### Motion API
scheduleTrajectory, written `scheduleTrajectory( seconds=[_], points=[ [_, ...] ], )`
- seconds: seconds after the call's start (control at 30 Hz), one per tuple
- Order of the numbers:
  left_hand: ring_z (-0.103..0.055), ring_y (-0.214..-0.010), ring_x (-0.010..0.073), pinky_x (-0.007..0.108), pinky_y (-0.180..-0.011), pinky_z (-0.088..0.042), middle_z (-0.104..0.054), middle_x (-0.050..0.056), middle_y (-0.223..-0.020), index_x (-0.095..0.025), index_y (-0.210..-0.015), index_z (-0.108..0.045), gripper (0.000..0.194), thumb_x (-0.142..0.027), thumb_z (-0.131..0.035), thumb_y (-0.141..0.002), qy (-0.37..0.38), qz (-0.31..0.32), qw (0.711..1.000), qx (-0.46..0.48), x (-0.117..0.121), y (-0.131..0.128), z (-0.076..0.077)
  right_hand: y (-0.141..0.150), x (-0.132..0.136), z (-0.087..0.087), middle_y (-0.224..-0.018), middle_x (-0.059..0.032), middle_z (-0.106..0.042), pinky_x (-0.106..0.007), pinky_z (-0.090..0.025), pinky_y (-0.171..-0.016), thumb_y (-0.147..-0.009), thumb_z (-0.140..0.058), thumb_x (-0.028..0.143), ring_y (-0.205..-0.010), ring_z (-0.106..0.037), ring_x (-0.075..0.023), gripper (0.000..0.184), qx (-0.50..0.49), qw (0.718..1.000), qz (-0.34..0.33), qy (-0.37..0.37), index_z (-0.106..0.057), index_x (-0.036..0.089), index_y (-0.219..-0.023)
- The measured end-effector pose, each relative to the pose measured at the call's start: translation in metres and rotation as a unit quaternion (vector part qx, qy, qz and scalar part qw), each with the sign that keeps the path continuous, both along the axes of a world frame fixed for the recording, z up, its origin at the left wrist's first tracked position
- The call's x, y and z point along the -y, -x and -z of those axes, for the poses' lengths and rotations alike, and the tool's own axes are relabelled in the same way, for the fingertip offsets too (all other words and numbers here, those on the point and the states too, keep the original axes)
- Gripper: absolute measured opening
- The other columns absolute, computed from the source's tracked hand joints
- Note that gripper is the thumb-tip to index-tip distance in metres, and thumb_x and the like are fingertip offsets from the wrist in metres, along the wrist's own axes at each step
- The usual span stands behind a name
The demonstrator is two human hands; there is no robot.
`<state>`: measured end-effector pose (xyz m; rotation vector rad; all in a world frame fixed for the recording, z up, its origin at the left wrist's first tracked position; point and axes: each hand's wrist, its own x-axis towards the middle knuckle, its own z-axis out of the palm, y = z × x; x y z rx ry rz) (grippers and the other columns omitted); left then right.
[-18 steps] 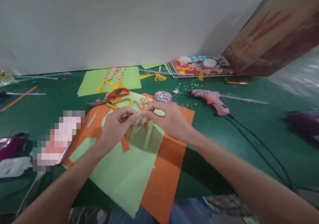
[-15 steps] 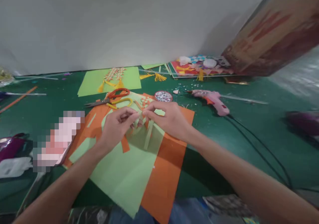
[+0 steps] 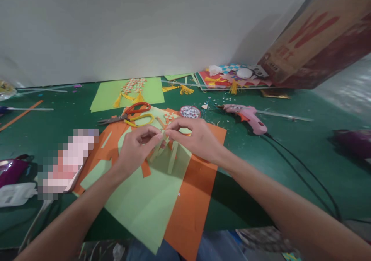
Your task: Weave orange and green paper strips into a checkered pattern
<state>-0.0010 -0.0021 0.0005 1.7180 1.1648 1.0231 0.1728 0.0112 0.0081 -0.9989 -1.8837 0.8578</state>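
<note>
Presently, my left hand (image 3: 136, 149) and my right hand (image 3: 197, 139) are pinched finger to thumb on pale green paper strips (image 3: 173, 158), fingertips nearly meeting. The strips are above a pale green sheet (image 3: 147, 199), which overlaps an orange sheet (image 3: 199, 191). A checked weave (image 3: 169, 116) shows just beyond; I cannot confirm whether it joins the strips. Scissors (image 3: 118, 118) lie beyond my left hand, a pink glue gun (image 3: 252, 120) off to the right.

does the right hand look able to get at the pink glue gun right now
Likely yes: between the right hand and the pink glue gun lie flat orange paper and green tabletop, nothing tall, though that hand seems busy pinching paper strips.
</note>
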Motion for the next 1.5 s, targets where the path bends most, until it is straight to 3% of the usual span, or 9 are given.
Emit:
scheduleTrajectory(
  seconds=[0.27, 0.43, 0.77, 1.1, 1.37, 1.5],
  points=[
    [-0.06, -0.065, 0.0129, 0.025, -0.063, -0.047, -0.063, 0.001, -0.07, -0.018, -0.076, -0.059, 0.016, -0.031, -0.055, -0.083, -0.008, 0.018, 1.0, -0.022, 0.0, 0.0, 0.0, -0.002, -0.001, 0.0, -0.063, 0.0018, -0.063, -0.021, -0.041, -0.058, -0.081, -0.055, 0.02, -0.06, -0.054, -0.0088, 0.016, 0.003, 1.0, -0.02, 0.006, -0.058, 0.017, -0.065],
    [-0.054, -0.058, 0.0104, 0.022, -0.056, -0.044, -0.058, -0.001, -0.064, -0.018, -0.071, -0.058, 0.021, -0.031, -0.051, -0.085, -0.041, -0.007, 0.998, -0.041, 0.0, 0.001, 0.0, -0.003, -0.002, 0.001, -0.062, 0.0029, -0.059, -0.02, -0.039, -0.057, -0.079, -0.055, 0.018, -0.059, -0.052, -0.0076, 0.016, 0.004, 0.999, -0.035, 0.005, -0.056, 0.017, -0.063],
    [-0.051, -0.055, 0.0091, 0.022, -0.052, -0.039, -0.057, -0.002, -0.062, -0.019, -0.069, -0.056, 0.022, -0.03, -0.049, -0.086, -0.055, 0.003, 0.997, -0.053, 0.002, -0.001, -0.001, -0.001, 0.0, 0.002, -0.062, 0.0033, -0.06, -0.02, -0.039, -0.056, -0.081, -0.054, 0.017, -0.059, -0.052, -0.0069, 0.018, -0.015, 0.998, -0.054, 0.015, -0.056, 0.016, -0.063],
    [-0.049, -0.054, 0.0093, 0.022, -0.052, -0.038, -0.055, -0.002, -0.061, -0.019, -0.071, -0.055, 0.02, -0.03, -0.049, -0.086, -0.095, -0.009, 0.992, -0.083, 0.002, 0.0, 0.003, -0.002, -0.001, -0.003, -0.06, 0.0023, -0.062, -0.023, -0.046, -0.059, -0.08, -0.057, 0.022, -0.055, -0.057, -0.0089, 0.016, -0.013, 0.991, -0.066, 0.116, -0.058, 0.016, -0.066],
    [-0.05, -0.056, 0.0107, 0.023, -0.054, -0.038, -0.058, -0.001, -0.06, -0.018, -0.068, -0.056, 0.027, -0.035, -0.048, -0.087, -0.112, 0.007, 0.985, -0.134, 0.005, -0.002, 0.001, -0.003, 0.001, -0.003, -0.058, 0.0024, -0.062, -0.023, -0.045, -0.061, -0.08, -0.055, 0.019, -0.055, -0.059, -0.0086, 0.015, -0.02, 0.987, -0.078, 0.141, -0.058, 0.016, -0.066],
    [-0.05, -0.055, 0.0108, 0.023, -0.054, -0.038, -0.058, -0.001, -0.06, -0.018, -0.067, -0.056, 0.027, -0.034, -0.047, -0.088, -0.107, 0.022, 0.983, -0.15, 0.004, -0.002, -0.007, -0.005, 0.0, -0.005, -0.056, 0.0034, -0.061, -0.022, -0.044, -0.059, -0.079, -0.057, 0.021, -0.054, -0.056, -0.0077, 0.016, -0.035, 0.984, -0.082, 0.152, -0.059, 0.016, -0.065]
  ],
)
